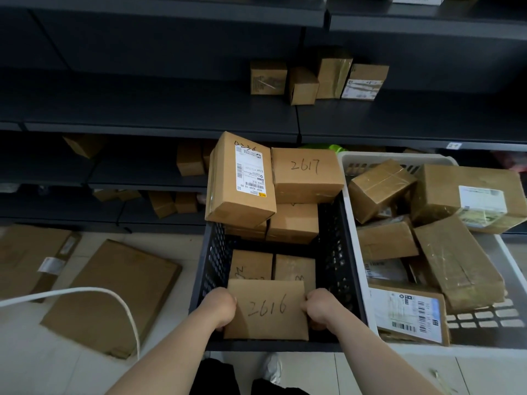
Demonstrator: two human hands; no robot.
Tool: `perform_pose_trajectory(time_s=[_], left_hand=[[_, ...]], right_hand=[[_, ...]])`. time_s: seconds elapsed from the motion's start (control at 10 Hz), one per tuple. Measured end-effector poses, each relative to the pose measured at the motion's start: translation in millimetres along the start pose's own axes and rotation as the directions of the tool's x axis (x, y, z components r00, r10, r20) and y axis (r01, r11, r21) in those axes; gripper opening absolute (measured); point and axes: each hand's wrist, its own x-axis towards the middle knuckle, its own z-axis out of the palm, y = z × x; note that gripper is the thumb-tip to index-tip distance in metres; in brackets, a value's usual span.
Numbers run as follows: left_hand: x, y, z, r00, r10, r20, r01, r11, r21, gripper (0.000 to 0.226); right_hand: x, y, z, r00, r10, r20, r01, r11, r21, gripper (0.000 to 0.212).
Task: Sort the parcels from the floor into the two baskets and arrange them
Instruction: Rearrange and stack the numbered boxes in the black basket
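Parcel "2616" (266,309): cardboard, at near edge of black basket (332,252), gripped at its sides by left hand (221,307) and right hand (320,309). Parcel "2617" (306,175) stacked at far edge. White basket (507,280) just beside, filled with parcels.

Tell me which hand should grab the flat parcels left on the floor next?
Probably the left hand: the flat parcels lie on its side, left of the black basket. Both hands now hold the 2616 box.
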Motion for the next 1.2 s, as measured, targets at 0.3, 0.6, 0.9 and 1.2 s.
perform_pose_trajectory(time_s=[0.3, 0.6, 0.9, 1.2], left_hand=[[-8, 4, 0, 0.999, -0.033, -0.028, 0.036, 0.992, 0.123, 0.021], [-20, 39, -69, 0.891, 0.016, -0.455, -0.225, 0.884, -0.411, 0.027], [-5, 66, -123, 0.85, 0.016, -0.526, -0.309, 0.824, -0.475, 0.085], [13, 63, -137, 0.937, -0.005, -0.348, -0.265, 0.636, -0.725, 0.106]], right_hand=[[-10, -9, -2, 0.999, -0.001, 0.048, 0.004, 0.998, -0.056, 0.02], [-35, -92, -73, 0.947, -0.273, -0.169, 0.298, 0.944, 0.143, 0.024], [-32, -164, -89, 0.919, -0.33, -0.216, 0.394, 0.789, 0.472, 0.048], [-21, -176, -75, 0.932, -0.327, -0.154, 0.351, 0.718, 0.601, 0.045]])
